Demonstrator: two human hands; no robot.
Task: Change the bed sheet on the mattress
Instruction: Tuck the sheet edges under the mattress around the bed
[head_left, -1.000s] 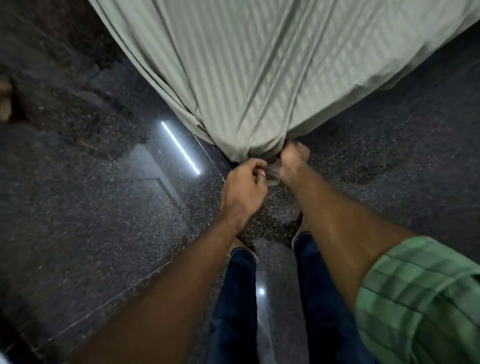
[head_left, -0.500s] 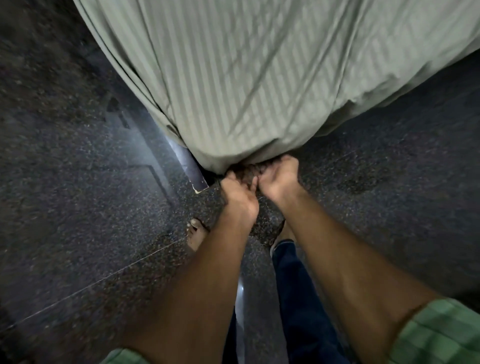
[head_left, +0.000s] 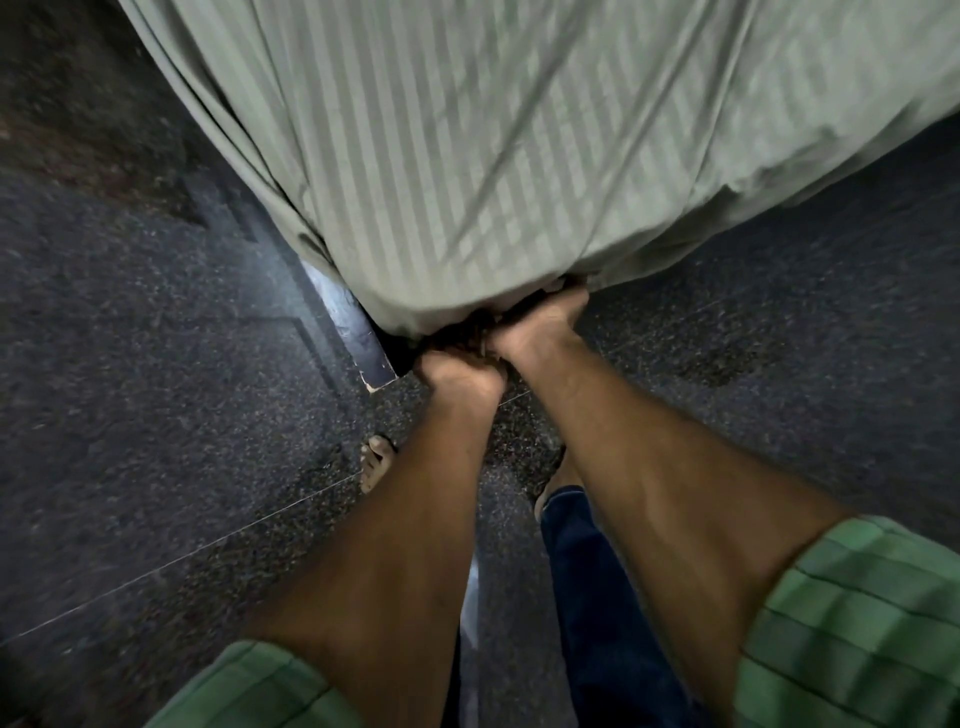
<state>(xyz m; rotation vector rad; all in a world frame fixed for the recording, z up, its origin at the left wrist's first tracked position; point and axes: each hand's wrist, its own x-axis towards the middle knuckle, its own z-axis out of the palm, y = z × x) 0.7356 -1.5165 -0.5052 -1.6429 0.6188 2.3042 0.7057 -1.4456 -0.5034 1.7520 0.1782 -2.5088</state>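
Observation:
A pale green striped bed sheet (head_left: 519, 156) covers the mattress and is pulled tight over its near corner. Both my hands meet right under that corner. My left hand (head_left: 460, 376) is curled into a fist at the sheet's bunched lower edge. My right hand (head_left: 540, 325) sits just to its right and a little higher, its fingers going up under the sheet's hem. The fingertips of both hands are hidden in the dark gap under the corner.
A dark bed frame corner (head_left: 371, 358) with a chipped tip juts out left of my hands. My bare feet (head_left: 376, 462) stand on the dark speckled stone floor (head_left: 156, 415), which surrounds the bed on both sides.
A second ago both hands gripped the bunched sheet corner in front of the mattress. They have since moved in under the corner, and the loose bunch of fabric is out of sight.

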